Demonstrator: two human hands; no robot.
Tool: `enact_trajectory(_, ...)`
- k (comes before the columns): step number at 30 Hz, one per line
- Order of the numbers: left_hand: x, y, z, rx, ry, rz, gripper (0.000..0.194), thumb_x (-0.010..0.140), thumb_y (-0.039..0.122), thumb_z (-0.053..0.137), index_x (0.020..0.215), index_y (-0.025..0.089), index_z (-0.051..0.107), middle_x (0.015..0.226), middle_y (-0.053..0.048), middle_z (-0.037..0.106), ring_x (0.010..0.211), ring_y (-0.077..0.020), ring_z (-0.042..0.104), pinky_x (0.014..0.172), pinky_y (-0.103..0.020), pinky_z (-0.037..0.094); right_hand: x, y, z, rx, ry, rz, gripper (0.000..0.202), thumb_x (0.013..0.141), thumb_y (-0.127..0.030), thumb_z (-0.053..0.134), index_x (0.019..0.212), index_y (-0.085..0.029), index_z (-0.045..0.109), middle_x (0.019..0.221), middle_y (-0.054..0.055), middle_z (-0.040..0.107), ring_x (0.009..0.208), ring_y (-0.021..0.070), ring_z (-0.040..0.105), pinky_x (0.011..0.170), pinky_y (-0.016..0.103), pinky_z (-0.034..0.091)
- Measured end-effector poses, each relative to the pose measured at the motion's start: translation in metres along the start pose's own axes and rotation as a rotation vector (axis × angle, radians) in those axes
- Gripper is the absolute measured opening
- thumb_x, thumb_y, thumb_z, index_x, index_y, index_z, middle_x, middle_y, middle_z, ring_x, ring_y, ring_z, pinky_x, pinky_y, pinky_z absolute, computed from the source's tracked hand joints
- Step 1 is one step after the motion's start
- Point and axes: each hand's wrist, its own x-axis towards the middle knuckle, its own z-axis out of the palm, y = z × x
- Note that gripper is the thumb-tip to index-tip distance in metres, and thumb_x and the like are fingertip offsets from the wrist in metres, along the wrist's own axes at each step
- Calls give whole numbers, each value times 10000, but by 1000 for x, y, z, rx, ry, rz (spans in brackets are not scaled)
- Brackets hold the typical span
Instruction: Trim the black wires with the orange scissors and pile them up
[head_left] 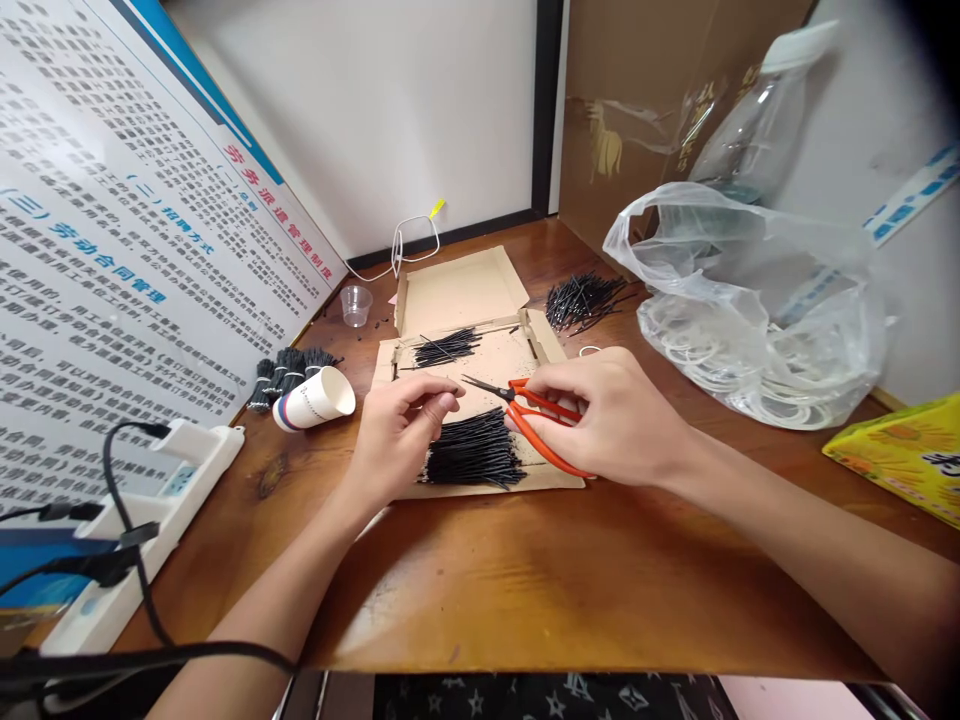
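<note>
In my right hand point(619, 420) is a pair of scissors point(544, 425) with orange handles; the slim dark blades are parted a little and point left. My left hand point(409, 425) is closed in a pinch just left of the blade tips, and what sits between the fingertips is too small to make out. Below the hands, a thick bundle of short black strips point(476, 450) lies side by side on an opened flat cardboard box point(461, 290). A smaller heap of black strips point(446, 347) rests farther back on the same cardboard.
Another black pile point(583, 302) lies right of the box. A plastic bag of white coils point(757, 350) and a bottle point(757, 130) stand at right. A paper cup point(315, 400), tied black bundles point(289, 370), a clear cup point(355, 306) and a power strip point(150, 530) are at left.
</note>
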Motion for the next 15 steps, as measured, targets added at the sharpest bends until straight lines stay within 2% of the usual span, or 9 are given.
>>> enact_trajectory(7, 0, 4, 2, -86, -12, -18, 115, 896, 198, 605, 828, 136, 675, 765, -39, 665, 482, -62, 503, 416, -189, 407, -1, 3, 3, -91, 8, -86, 289, 819, -273, 577, 551, -168, 610, 455, -36, 450, 465, 85, 266, 493, 274, 255)
enact_trajectory(15, -2, 5, 2, -73, -69, -48, 148, 928, 215, 577, 818, 145, 646, 712, -14, 631, 418, -40, 489, 374, -172, 358, 0, 2, 2, -110, -24, -93, 314, 838, -285, 547, 545, -175, 580, 458, -19, 491, 446, 87, 326, 493, 269, 260)
